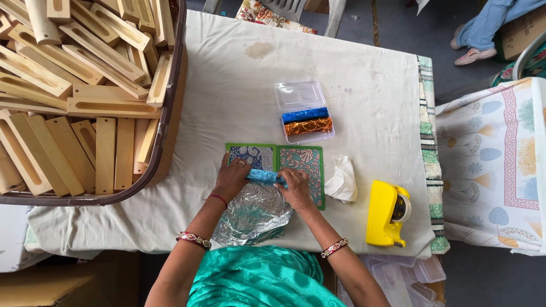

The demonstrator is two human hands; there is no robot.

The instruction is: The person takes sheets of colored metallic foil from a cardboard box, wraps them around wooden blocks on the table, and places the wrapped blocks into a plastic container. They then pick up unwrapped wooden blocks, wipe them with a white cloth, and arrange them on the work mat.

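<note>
Both hands are on one small blue glittery roll (263,176), right on the seam between two green patterned cards (277,165). Left hand (230,181) grips its left end with fingers curled, right hand (296,189) pinches the right end. One crinkled silver foil sheet (253,219) lies under the wrists. One clear plastic box (301,111) holds two rolls, one blue, one orange. One yellow tape dispenser (387,213), one crumpled white cloth (342,181). The basket of wooden blocks (79,96) is cut off at the edge, too many to count.
</note>
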